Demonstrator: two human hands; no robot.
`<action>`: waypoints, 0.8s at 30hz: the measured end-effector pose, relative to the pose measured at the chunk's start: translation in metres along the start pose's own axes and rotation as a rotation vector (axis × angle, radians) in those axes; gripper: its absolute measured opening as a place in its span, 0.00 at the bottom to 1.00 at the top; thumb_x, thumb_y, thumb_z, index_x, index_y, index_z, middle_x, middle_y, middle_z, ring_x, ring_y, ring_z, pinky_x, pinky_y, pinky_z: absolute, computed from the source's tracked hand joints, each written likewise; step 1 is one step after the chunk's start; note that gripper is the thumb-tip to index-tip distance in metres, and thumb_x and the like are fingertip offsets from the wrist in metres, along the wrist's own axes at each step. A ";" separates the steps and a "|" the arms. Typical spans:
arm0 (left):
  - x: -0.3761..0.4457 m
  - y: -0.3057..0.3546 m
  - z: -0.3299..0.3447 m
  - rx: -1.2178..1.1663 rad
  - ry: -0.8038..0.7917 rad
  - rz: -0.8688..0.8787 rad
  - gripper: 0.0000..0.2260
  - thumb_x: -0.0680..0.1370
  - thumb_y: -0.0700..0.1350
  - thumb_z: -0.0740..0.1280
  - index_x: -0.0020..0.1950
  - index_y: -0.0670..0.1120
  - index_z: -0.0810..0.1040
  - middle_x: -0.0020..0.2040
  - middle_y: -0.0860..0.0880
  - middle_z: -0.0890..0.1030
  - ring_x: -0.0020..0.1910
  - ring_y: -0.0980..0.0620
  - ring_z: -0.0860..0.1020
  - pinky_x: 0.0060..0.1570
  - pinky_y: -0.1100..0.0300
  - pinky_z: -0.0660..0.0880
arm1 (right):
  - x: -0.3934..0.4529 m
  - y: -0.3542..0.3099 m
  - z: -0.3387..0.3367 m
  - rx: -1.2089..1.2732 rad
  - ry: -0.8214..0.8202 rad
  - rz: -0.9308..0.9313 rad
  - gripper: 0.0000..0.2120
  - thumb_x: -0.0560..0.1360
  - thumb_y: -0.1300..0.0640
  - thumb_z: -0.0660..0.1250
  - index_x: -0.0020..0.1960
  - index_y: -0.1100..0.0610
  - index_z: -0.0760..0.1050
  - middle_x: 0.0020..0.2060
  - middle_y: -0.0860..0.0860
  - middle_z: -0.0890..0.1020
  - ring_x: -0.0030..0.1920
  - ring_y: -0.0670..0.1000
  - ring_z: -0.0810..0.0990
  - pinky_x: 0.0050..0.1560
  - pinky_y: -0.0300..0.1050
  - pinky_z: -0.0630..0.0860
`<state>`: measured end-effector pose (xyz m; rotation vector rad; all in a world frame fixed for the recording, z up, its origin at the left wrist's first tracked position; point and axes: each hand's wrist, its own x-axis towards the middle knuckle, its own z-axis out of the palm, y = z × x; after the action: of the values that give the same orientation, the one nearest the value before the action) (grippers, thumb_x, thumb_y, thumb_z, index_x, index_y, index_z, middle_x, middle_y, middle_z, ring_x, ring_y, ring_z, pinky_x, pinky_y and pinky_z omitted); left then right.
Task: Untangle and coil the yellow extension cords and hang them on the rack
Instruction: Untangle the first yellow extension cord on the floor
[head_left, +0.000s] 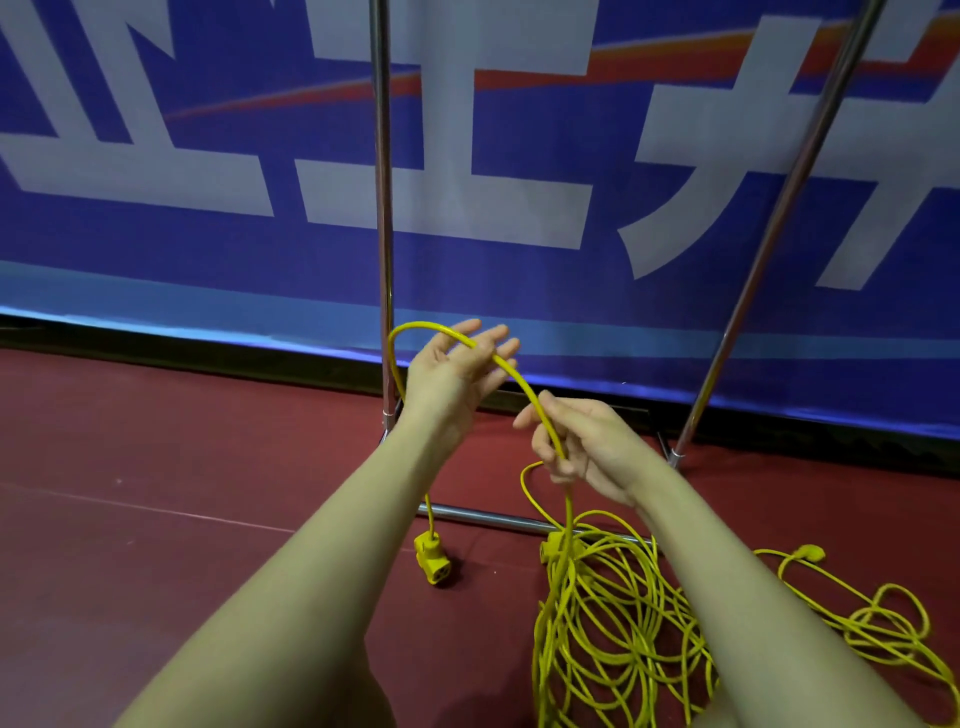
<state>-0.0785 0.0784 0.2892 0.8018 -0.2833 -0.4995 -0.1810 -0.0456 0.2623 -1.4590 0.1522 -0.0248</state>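
— Where is the yellow cord (524, 387) right now?
— It arches in the air: it rises over the left hand (457, 364), lies across its straight fingers, then slopes down into the right hand (576, 441), which pinches it.
— And the ends?
— One end drops behind the left wrist to a yellow socket block (431, 558) at the red floor. The other way it falls into the tangled pile (613, 634) of yellow loops on the floor.
— The rack (383, 208)?
— Two shiny metal posts and a low crossbar, just behind the pile; nothing hangs on the part shown.
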 end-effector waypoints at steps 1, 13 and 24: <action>0.004 0.004 -0.002 -0.066 0.035 0.040 0.11 0.79 0.32 0.61 0.60 0.39 0.68 0.51 0.42 0.80 0.43 0.49 0.84 0.42 0.58 0.81 | -0.001 0.002 -0.002 -0.020 -0.026 0.023 0.16 0.77 0.49 0.58 0.44 0.62 0.75 0.24 0.53 0.73 0.22 0.49 0.68 0.26 0.38 0.66; 0.002 -0.012 -0.007 0.045 0.015 -0.178 0.08 0.79 0.34 0.62 0.56 0.40 0.68 0.47 0.41 0.80 0.39 0.51 0.84 0.44 0.58 0.80 | 0.000 0.013 -0.010 -0.113 0.134 -0.012 0.14 0.81 0.58 0.56 0.41 0.61 0.75 0.20 0.48 0.67 0.17 0.43 0.57 0.23 0.35 0.64; 0.025 0.004 -0.019 -0.245 0.268 0.075 0.15 0.79 0.31 0.59 0.66 0.33 0.65 0.55 0.39 0.77 0.50 0.44 0.80 0.46 0.57 0.80 | -0.008 0.016 -0.028 -0.113 0.005 0.155 0.13 0.76 0.56 0.59 0.41 0.64 0.76 0.26 0.55 0.76 0.28 0.52 0.74 0.32 0.41 0.73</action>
<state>-0.0477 0.0795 0.2806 0.6080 -0.0034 -0.3432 -0.1931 -0.0705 0.2446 -1.5557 0.2743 0.1074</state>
